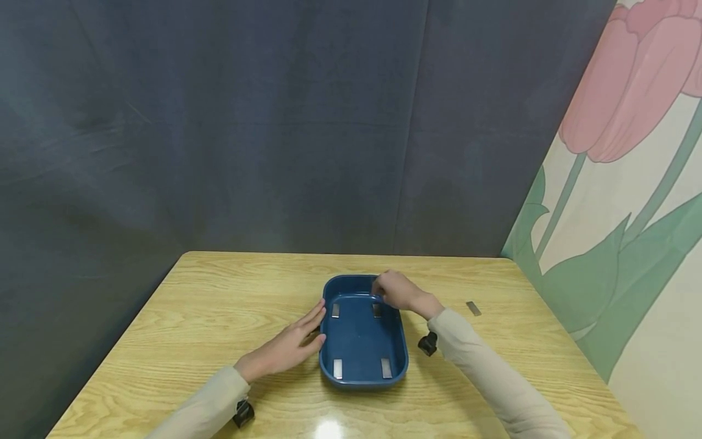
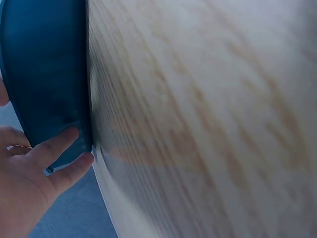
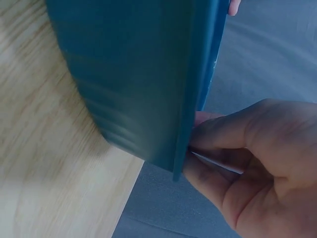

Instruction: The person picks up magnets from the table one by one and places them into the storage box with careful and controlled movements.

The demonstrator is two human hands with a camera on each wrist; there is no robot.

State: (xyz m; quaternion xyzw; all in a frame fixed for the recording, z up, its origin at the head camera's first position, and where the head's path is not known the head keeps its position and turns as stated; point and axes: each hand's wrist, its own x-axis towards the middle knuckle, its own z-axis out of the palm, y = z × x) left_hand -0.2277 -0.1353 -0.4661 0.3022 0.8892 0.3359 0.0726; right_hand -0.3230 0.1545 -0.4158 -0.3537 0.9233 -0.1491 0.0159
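Observation:
A deep blue plastic tray (image 1: 359, 341) with rounded corners sits on the table. Inside, several flat silvery metal strips (image 1: 386, 367) lie near its corners. My left hand (image 1: 290, 347) has its fingers extended against the tray's left wall; in the left wrist view, two fingertips (image 2: 74, 133) rest on the outer side (image 2: 47, 69). At the far right corner, my right hand (image 1: 397, 290) reaches over the rim with bent fingers, close above one strip (image 1: 376, 311). In the right wrist view, the rim (image 3: 185, 99) hides those fingertips; I cannot tell whether they pinch anything.
Another small metal strip (image 1: 474, 308) lies on the wooden table (image 1: 230, 305), right of the tray. Black wrist devices (image 1: 428, 344) hang under both sleeves. A dark curtain (image 1: 274, 134) stands behind the table, and a wall painted with tulips (image 1: 631, 183) borders its right side.

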